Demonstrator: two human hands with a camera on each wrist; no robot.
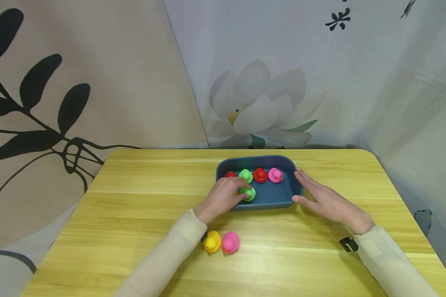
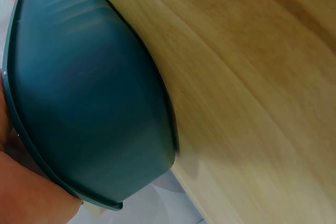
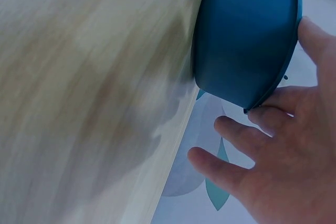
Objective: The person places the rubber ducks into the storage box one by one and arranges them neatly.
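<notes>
A dark blue-green plastic bin (image 1: pixel 276 194) stands on the wooden table with several rubber ducks inside. My left hand (image 1: pixel 223 197) reaches over its near left side and pinches a green rubber duck (image 1: pixel 249 194) between thumb and fingers, low in the front row. Behind it sit another green duck (image 1: pixel 246 176), a red duck (image 1: pixel 260 175) and a pink duck (image 1: pixel 275 175). At the back left, a second red duck (image 1: pixel 230 174) is partly covered by that hand. Against the bin's right end, my right hand (image 1: pixel 325 201) touches the rim with straight, spread fingers.
On the table in front of the bin, a yellow duck (image 1: pixel 212 242) and a bright pink duck (image 1: pixel 230 243) sit side by side, close to the left sleeve (image 1: pixel 171 247). A printed curtain (image 1: pixel 134 74) hangs behind the table's far edge.
</notes>
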